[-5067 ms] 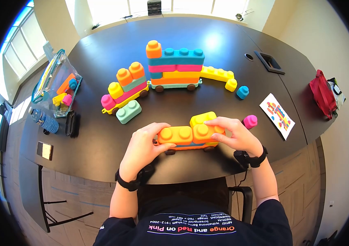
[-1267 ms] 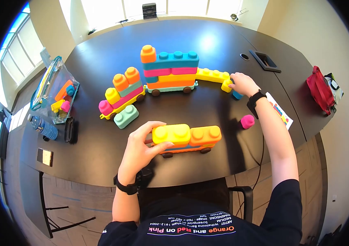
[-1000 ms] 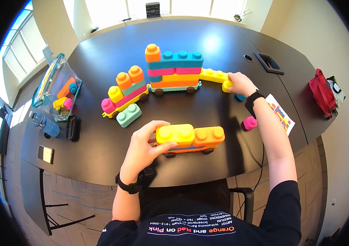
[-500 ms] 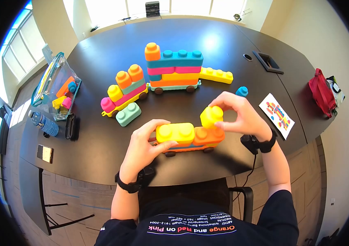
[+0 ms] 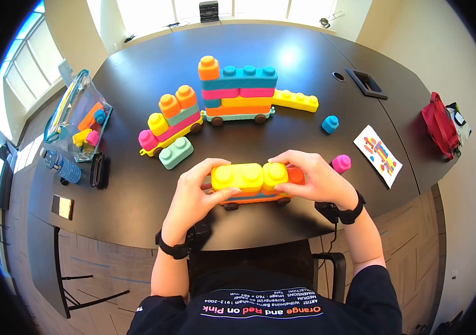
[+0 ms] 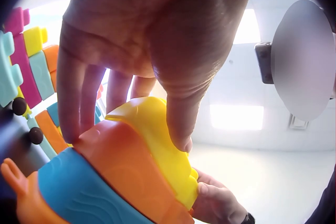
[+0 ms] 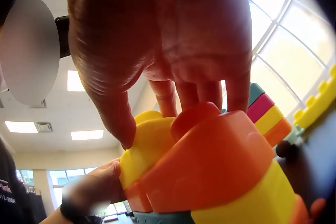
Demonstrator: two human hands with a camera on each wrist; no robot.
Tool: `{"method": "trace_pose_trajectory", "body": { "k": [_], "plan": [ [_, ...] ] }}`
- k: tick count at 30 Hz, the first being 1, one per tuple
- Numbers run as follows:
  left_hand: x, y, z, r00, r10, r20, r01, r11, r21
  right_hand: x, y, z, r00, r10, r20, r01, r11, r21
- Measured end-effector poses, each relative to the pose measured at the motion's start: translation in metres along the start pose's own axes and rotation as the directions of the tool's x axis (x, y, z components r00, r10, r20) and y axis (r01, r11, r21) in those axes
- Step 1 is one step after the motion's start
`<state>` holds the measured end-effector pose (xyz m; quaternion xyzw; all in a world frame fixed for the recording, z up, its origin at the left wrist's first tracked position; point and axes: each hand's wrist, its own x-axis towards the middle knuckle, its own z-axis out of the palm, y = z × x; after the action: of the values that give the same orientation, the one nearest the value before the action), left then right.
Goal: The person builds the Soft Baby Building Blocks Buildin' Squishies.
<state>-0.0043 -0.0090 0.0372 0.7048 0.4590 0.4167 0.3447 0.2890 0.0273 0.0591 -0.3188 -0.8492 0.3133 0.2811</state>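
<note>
In front of the person stands a wheeled toy wagon with an orange base (image 5: 244,201), stacked with building blocks. The left hand (image 5: 190,192) grips a yellow two-stud block (image 5: 238,177) on its left end, thumb on the near side and fingers on the far side. An orange block (image 6: 123,155) and a blue block (image 6: 79,187) lie beneath it in the left wrist view. The right hand (image 5: 322,177) pinches a small one-stud yellow block (image 5: 274,175) beside the yellow two-stud block. It sits atop an orange block (image 7: 210,166), whose other stud shows to the right.
Behind are two block-laden wagons, one tall (image 5: 238,103) and one low (image 5: 171,123). A mint block (image 5: 175,152), a blue block (image 5: 330,124), a pink block (image 5: 341,163) and a picture card (image 5: 377,156) lie around. Left stand a clear bag (image 5: 76,111) and a water bottle (image 5: 61,166).
The right hand has taken the small yellow block from beside the yellow strip, brought it nearer and set it over the orange block. Earlier, the yellow two-stud block came onto the wagon's left end.
</note>
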Motion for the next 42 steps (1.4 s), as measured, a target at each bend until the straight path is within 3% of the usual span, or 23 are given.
{"method": "trace_pose_trajectory", "body": {
  "k": [15, 21, 23, 26, 27, 29, 31, 32, 34, 35, 37, 38, 42],
  "plan": [
    [-0.002, 0.0, 0.005, 0.999, -0.038, -0.027, 0.038, 0.999, 0.003, -0.007, -0.004, 0.009, 0.995, 0.03, -0.098, -0.027, 0.999, 0.035],
    [0.001, 0.001, 0.003, 0.998, -0.056, 0.015, 0.056, 0.998, 0.023, -0.008, -0.004, 0.004, 0.997, 0.07, -0.044, -0.07, 0.998, 0.007],
    [0.001, 0.001, 0.004, 0.999, -0.046, 0.007, 0.046, 0.999, 0.022, -0.007, -0.002, -0.004, 0.999, 0.038, 0.024, -0.035, 0.993, -0.117],
    [0.0, 0.002, 0.004, 0.999, -0.04, -0.001, 0.04, 0.999, 0.027, -0.01, 0.02, -0.023, 0.999, 0.023, -0.036, -0.029, 0.985, -0.167],
    [0.0, 0.003, 0.003, 0.999, -0.045, -0.003, 0.045, 0.999, 0.029, -0.009, 0.023, -0.034, 0.992, 0.112, -0.061, -0.121, 0.98, -0.159],
    [0.0, 0.001, 0.003, 0.999, -0.041, -0.002, 0.041, 0.999, 0.034, -0.007, 0.04, -0.06, 0.956, 0.247, -0.156, -0.285, 0.906, -0.313],
    [0.001, 0.002, 0.002, 0.999, -0.038, 0.001, 0.038, 0.999, 0.038, -0.009, 0.092, -0.087, 0.962, 0.148, -0.231, -0.26, 0.76, -0.596],
    [0.001, 0.003, 0.002, 0.999, -0.042, 0.005, 0.041, 0.998, 0.036, -0.008, 0.105, -0.098, 0.934, 0.215, -0.286, -0.354, 0.668, -0.654],
    [0.001, 0.003, 0.003, 0.999, -0.043, 0.011, 0.043, 0.999, 0.032, -0.005, 0.133, -0.117, 0.864, 0.31, -0.398, -0.503, 0.478, -0.72],
    [0.001, 0.003, 0.004, 0.999, -0.045, 0.005, 0.045, 0.998, 0.036, -0.002, 0.139, -0.122, 0.863, 0.31, -0.398, -0.504, 0.477, -0.721],
    [0.001, 0.003, 0.003, 0.999, -0.047, -0.004, 0.047, 0.998, 0.042, 0.003, 0.149, -0.128, 0.765, 0.536, -0.357, -0.586, 0.351, -0.73],
    [0.0, 0.004, 0.003, 0.999, -0.049, 0.0, 0.049, 0.998, 0.036, 0.006, 0.154, -0.128, 0.724, 0.597, -0.345, -0.617, 0.339, -0.71],
    [0.0, 0.001, 0.002, 0.999, -0.036, 0.009, 0.035, 0.998, 0.048, 0.01, 0.179, -0.129, 0.748, 0.593, -0.298, -0.609, 0.434, -0.664]
  ]
}}
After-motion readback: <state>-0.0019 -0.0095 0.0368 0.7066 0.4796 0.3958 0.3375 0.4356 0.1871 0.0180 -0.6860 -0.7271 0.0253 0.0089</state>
